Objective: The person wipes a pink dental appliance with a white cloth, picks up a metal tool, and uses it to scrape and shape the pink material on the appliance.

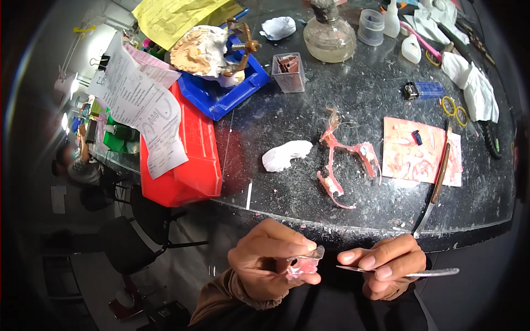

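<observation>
My left hand (270, 259) pinches a small pink dental wax piece (302, 268) between thumb and fingers. A shiny, see-through or metallic edge runs along the top of this piece; I cannot make out which. Close by on the right, my right hand (386, 267) grips a thin metal wax carver (436, 272), its narrow tip pointing toward the pink piece but apart from it. Both hands are just off the near edge of the black bench (287, 204). Beyond them lie a branching pink wax form (337, 146) with whitish parts, and a white plaster piece (286, 155).
At right, a wooden-handled wax knife (441, 171) crosses a pink wax sheet (408, 151). A blue lighter (425, 90), glass spirit lamp (329, 41) and small clear box (288, 74) stand farther back. At left, a red tray (185, 179) and blue tray (221, 105) carry papers and a plaster model (201, 51).
</observation>
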`<state>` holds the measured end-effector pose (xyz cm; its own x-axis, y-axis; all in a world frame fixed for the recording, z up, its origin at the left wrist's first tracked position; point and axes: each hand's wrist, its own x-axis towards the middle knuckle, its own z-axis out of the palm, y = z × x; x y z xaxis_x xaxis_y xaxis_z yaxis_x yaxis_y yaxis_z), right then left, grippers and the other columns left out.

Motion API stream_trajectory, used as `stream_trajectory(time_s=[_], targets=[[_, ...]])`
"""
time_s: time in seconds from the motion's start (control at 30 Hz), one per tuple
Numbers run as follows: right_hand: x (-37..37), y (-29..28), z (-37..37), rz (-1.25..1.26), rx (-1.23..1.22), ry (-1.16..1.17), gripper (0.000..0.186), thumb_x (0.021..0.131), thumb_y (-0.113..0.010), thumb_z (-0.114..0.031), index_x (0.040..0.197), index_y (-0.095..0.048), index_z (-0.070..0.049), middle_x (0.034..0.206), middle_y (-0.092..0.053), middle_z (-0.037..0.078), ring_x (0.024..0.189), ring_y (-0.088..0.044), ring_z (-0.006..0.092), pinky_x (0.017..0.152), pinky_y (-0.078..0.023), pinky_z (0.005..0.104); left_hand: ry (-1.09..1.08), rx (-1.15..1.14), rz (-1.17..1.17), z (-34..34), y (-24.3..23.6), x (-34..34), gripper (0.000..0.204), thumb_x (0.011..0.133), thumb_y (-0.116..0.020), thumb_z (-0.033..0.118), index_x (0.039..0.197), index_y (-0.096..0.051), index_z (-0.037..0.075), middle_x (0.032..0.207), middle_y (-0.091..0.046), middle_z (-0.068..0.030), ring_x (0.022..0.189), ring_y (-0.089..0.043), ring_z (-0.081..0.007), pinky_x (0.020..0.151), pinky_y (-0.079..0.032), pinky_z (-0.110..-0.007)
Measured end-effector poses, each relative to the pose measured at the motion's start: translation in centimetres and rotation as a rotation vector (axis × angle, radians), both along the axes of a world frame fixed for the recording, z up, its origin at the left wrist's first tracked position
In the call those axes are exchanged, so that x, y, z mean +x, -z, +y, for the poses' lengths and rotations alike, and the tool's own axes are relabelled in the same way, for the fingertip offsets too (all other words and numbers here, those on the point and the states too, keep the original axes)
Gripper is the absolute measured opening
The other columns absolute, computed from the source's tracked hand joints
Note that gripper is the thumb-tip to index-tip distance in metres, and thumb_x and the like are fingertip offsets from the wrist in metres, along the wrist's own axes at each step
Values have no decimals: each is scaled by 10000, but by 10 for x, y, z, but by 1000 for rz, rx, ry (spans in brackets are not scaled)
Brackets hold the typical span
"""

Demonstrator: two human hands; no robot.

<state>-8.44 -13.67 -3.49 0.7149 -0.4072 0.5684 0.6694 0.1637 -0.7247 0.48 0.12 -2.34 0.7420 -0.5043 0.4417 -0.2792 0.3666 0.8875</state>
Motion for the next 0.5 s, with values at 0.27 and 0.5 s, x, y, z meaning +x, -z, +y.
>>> stream_trajectory(time_s=[0.27,0.5], targets=[[6,-5,0,9,131,-164,243,634,-579,176,832,-479,78,816,-512,223,771,-584,361,711,-520,396,-31,-104,37,-4,-3,-6,224,647,-681,-9,843,-574,-21,827,-519,-162,657,-592,-161,546,-523,-204],[2,-4,-6,52,89,-292,145,759,-528,39,880,-449,44,922,-458,203,867,-534,411,755,-479,484,-27,-100,61,-5,-4,-6,138,661,-670,0,764,-589,-39,821,-516,-164,630,-599,-168,539,-529,-207]])
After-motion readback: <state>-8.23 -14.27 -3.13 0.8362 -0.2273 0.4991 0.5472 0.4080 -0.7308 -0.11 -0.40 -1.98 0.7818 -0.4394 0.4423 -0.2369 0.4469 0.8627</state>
